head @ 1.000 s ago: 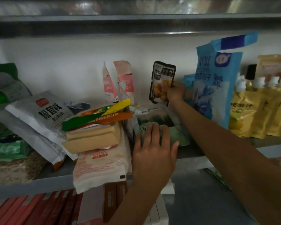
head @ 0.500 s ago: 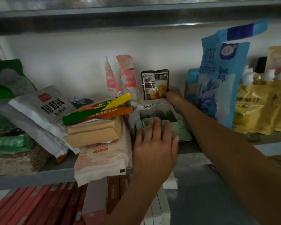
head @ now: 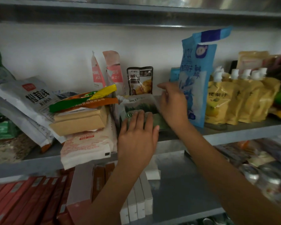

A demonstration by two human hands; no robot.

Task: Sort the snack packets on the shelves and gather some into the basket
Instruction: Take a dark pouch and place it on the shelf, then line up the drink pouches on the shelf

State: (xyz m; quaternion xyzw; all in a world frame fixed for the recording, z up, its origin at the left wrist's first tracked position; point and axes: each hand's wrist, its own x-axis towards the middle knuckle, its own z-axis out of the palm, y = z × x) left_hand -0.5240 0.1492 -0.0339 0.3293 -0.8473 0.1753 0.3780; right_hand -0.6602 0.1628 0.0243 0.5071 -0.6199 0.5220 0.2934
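A small dark chestnut packet stands upright against the back wall of the middle shelf. My right hand hovers just right of it, fingers loose and holding nothing. My left hand lies flat, fingers straight, on a green-and-white packet lying on the shelf in front of the chestnut packet. No basket is in view.
Left of my hands is a pile: tan boxes, an orange-green packet, a pink-white bag and a white bag. A tall blue bag and yellow spouted pouches stand right. Red boxes fill the shelf below.
My right hand set the chestnut packet upright against the wall, let go of it and drew back to the right. My left hand stayed on the green packet.
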